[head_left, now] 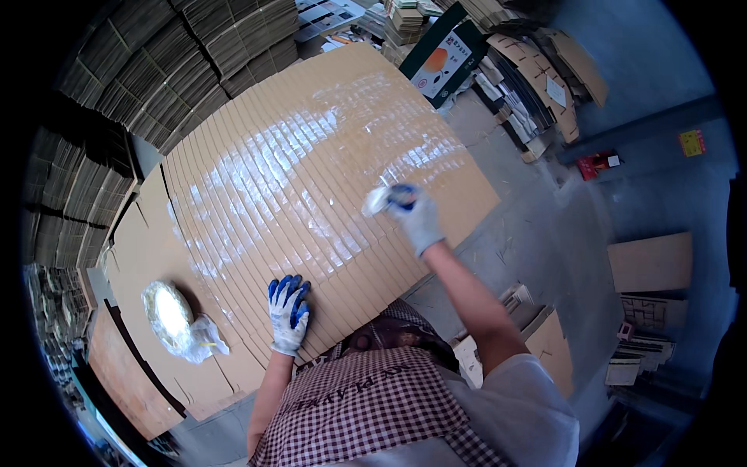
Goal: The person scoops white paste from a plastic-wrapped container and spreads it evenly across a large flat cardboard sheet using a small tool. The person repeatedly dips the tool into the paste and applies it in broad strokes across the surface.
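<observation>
Cardboard sheets (257, 183) lie overlapped like shingles in front of me, their edges making a row of narrow strips. Glossy, wet-looking whitish streaks run across them. My left hand (289, 315), in a white glove with blue-coated fingers, rests on the near strips with its fingers stretched out and holds nothing. Over the right part of the sheets is my right hand (420, 219), gloved alike and blurred by motion, its fingers curled around something. A whitish, smeared end (377, 201) sticks out to its left; its kind cannot be made out.
A round, plastic-wrapped container (166, 317) with a bright shiny top stands at left on brown board. Bundled cardboard stacks (148, 58) rise at the far left. A green printed box panel (443, 58) and more stacked card (537, 82) lie beyond, at right. Loose cardboard (650, 265) lies on the right.
</observation>
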`<state>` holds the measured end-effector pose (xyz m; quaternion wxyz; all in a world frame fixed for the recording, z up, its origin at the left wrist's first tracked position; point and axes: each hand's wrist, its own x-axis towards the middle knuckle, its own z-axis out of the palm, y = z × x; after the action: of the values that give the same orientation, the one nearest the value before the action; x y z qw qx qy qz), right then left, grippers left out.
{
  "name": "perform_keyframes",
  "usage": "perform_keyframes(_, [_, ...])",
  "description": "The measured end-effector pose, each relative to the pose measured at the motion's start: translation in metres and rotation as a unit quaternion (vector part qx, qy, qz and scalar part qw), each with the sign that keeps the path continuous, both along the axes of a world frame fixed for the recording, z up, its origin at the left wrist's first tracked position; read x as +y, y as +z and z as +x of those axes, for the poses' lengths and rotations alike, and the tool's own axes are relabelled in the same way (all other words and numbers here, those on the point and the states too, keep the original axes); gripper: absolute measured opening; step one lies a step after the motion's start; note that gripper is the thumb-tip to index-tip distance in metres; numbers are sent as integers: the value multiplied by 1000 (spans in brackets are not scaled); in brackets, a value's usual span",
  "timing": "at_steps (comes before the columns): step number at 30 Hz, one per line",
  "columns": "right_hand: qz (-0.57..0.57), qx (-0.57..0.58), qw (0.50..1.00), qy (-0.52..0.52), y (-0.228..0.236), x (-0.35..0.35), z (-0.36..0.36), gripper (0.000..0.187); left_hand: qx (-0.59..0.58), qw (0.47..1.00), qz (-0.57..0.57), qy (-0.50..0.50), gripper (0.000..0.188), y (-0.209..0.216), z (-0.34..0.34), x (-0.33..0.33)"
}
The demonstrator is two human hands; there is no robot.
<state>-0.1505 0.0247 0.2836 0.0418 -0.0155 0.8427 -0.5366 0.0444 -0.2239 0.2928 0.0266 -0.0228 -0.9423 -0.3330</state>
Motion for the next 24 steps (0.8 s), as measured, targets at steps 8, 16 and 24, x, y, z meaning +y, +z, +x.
perform_keyframes(8, [137, 72, 980, 122, 4, 12, -35, 30, 28, 994, 60, 92, 36, -3, -5, 11])
perform_keyframes(16, [205, 105, 961, 156, 13, 8, -47, 29, 27, 992, 56, 110, 35, -3, -3, 13])
perform_keyframes(24, [162, 123, 958, 202, 18, -17, -49, 31, 22, 991, 48, 121, 34, 4, -3, 12])
